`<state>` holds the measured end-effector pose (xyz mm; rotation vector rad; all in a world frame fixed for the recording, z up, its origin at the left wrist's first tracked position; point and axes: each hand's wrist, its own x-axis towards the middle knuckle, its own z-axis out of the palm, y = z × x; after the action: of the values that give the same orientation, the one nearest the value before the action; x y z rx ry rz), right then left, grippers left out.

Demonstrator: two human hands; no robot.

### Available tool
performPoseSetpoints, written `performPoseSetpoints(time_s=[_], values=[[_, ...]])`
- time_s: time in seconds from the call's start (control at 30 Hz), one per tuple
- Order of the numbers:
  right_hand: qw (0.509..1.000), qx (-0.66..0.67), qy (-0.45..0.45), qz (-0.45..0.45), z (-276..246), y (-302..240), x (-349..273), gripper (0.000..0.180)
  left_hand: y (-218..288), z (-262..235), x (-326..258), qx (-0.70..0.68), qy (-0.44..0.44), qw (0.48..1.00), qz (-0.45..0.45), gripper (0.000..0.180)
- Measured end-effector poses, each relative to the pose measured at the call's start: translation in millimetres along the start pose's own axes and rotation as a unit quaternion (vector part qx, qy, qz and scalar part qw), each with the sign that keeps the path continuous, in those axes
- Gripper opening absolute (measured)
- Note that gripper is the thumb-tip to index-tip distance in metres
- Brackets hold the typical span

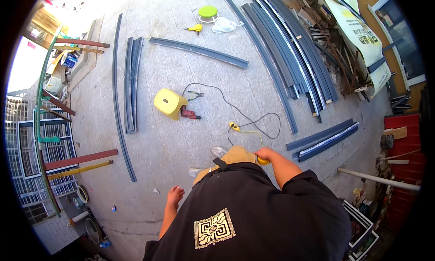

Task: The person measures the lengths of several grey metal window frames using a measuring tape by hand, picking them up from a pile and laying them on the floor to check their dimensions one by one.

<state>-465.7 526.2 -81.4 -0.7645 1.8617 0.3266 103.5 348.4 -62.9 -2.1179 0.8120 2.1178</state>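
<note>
Speckled grey paving (167,152) spreads beneath us, laid with long, narrow grey profiles (199,51) and a rounded yellow stool (167,101). Our right hand (266,154) grasps a smooth, roundish yellow object (263,161) beside our tan trousers (239,155); our left hand (174,196) hangs empty, fingers loosely curled.

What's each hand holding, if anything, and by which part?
Right hand: a small yellow object, partly hidden; exact grip point unclear. Left hand: nothing visible.
</note>
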Motion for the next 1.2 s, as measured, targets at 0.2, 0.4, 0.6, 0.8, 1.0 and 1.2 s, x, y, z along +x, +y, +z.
performPoseSetpoints(time_s=[0.2,0.4,0.6,0.8,1.0,1.2], values=[[0.999,0.021,0.006,-0.041,-8.6,-14.0,13.4,0.064,4.9,0.5,5.7,0.002,-0.01,1.0,0.018,0.051],[0.998,0.005,0.012,-0.058,-20.2,-25.2,6.4,0.069,9.9,10.0,0.8,-0.004,-0.008,1.0,0.018,0.051],[0.998,0.002,0.026,-0.059,-22.9,-24.4,-19.8,0.064,-1.9,7.7,0.6,0.001,-0.006,1.0,0.011,0.05],[0.999,-0.006,0.001,-0.048,-13.8,-13.3,-18.5,0.063,-4.6,6.7,-4.5,0.006,-0.003,1.0,0.003,0.049],[0.999,-0.016,0.0,-0.05,-1.4,-5.8,-3.2,0.062,-3.0,10.2,-8.2,0.013,-0.005,1.0,0.001,0.049],[0.999,0.002,-0.003,-0.051,-10.0,-13.0,-12.9,0.063,-5.8,7.2,-0.7,0.008,-0.01,1.0,0.004,0.051]])
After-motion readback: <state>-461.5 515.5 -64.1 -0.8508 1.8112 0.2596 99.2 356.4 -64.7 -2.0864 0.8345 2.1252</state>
